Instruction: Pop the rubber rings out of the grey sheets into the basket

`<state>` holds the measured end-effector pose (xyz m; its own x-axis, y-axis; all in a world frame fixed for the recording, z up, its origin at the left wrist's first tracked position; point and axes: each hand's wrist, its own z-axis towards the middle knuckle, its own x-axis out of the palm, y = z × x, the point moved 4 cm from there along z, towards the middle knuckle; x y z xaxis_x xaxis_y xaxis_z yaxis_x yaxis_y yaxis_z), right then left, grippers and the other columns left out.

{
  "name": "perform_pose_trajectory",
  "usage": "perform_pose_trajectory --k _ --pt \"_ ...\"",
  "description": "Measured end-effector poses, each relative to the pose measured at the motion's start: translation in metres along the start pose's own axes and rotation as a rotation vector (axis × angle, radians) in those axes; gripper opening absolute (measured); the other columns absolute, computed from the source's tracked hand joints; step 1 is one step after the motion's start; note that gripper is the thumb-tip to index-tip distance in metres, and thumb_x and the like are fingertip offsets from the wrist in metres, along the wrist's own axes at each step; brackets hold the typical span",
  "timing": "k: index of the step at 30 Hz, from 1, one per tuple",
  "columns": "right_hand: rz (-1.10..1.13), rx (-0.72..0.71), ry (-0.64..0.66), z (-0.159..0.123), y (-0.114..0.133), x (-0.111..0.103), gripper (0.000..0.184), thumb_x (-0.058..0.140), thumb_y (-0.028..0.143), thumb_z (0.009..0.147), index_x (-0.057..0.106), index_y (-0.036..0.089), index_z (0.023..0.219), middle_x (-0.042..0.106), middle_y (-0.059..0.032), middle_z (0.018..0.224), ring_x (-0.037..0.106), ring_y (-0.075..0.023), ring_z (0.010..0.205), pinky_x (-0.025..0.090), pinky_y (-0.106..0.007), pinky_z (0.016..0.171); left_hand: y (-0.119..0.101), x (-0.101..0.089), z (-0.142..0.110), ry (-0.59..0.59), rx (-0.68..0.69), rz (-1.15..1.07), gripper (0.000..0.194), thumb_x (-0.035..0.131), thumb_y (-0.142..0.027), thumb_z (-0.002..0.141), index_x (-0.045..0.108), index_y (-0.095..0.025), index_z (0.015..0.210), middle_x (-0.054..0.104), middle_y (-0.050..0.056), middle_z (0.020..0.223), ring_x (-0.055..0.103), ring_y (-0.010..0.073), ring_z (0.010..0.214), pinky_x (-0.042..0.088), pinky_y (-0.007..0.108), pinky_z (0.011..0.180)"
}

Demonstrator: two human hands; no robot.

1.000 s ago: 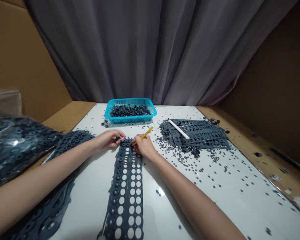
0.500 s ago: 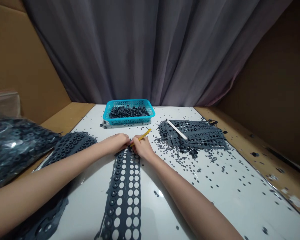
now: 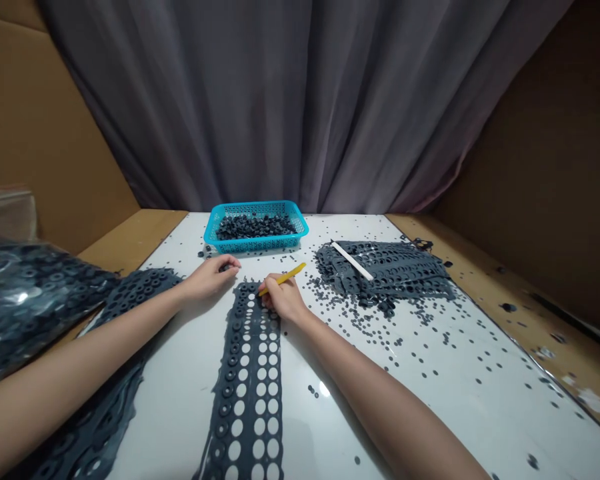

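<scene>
A dark grey rubber sheet [image 3: 253, 393] with rows of punched-out round holes lies lengthwise in front of me. Ring-shaped rubber pieces [image 3: 226, 391] still sit along its left row. At the sheet's far end my right hand [image 3: 284, 298] grips a slim yellow pen-like tool [image 3: 293, 272], its lower tip at the sheet. My left hand [image 3: 213, 277] hovers left of that end, apart from the sheet, with fingers curled in. Something dark shows between its thumb and forefinger, too small to make out.
A blue basket [image 3: 257, 244] of small black pieces stands at the back. Stacked punched sheets [image 3: 395, 267] with a white stick [image 3: 351, 260] lie right, among scattered discs. More sheets [image 3: 143, 288] and a clear bag of rings [image 3: 35, 293] are left. Cardboard walls flank the table.
My left hand has moved left and away from the sheet's far end, uncovering it. The right hand stays near the same spot, still gripping the yellow tool.
</scene>
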<state>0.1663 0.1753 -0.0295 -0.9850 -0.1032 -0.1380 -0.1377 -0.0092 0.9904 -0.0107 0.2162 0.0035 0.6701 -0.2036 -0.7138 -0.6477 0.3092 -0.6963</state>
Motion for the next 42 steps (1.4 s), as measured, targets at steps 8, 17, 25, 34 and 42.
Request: perform_pose_trajectory --k 8,17,25,34,42 --pt "0.046 0.002 -0.06 0.003 -0.002 -0.001 0.023 0.041 0.024 0.073 0.061 0.017 0.066 0.056 0.0015 0.056 0.048 -0.0097 0.042 0.039 -0.02 0.041 -0.001 0.02 0.005 0.107 -0.043 -0.225 0.029 0.049 -0.041 0.079 0.061 -0.015 0.075 0.058 0.001 0.067 0.051 0.015 0.063 0.039 0.026 0.059" --pt "-0.018 -0.025 -0.032 0.004 -0.001 0.0 0.023 0.041 0.024 0.074 0.061 0.017 0.066 0.056 0.0015 0.057 0.048 -0.0099 0.044 0.038 -0.02 0.044 -0.006 0.025 0.001 0.177 -0.148 -0.511 0.037 0.059 -0.047 0.077 0.064 -0.013 0.092 0.064 0.005 0.076 0.052 0.0131 0.061 0.039 0.026 0.058" --pt "-0.023 0.053 -0.021 0.004 -0.001 -0.001 0.022 0.04 0.025 0.074 0.059 0.017 0.067 0.055 0.0026 0.055 0.048 -0.01 0.042 0.038 -0.02 0.041 -0.013 0.018 -0.001 0.233 -0.146 -0.571 0.04 0.073 -0.038 0.067 0.064 -0.02 0.101 0.062 0.004 0.087 0.057 0.0158 0.079 0.042 0.026 0.068" --pt "-0.07 0.001 -0.037 0.004 -0.001 -0.001 0.023 0.04 0.026 0.075 0.06 0.017 0.066 0.056 0.0021 0.054 0.05 -0.0112 0.049 0.037 -0.021 0.047 -0.028 0.021 -0.006 0.291 -0.187 -0.814 0.026 0.066 -0.023 0.064 0.062 -0.017 0.088 0.059 0.001 0.077 0.045 0.0087 0.058 0.038 0.024 0.056" --pt "-0.139 -0.029 -0.042 0.008 -0.007 0.0 0.024 0.041 0.027 0.076 0.061 0.018 0.066 0.056 0.0015 0.054 0.05 -0.0127 0.053 0.035 -0.022 0.05 -0.022 0.011 0.008 0.195 -0.153 -0.534 0.016 0.054 -0.033 0.065 0.056 -0.017 0.07 0.045 -0.001 0.059 0.042 0.0125 0.053 0.032 0.025 0.049"
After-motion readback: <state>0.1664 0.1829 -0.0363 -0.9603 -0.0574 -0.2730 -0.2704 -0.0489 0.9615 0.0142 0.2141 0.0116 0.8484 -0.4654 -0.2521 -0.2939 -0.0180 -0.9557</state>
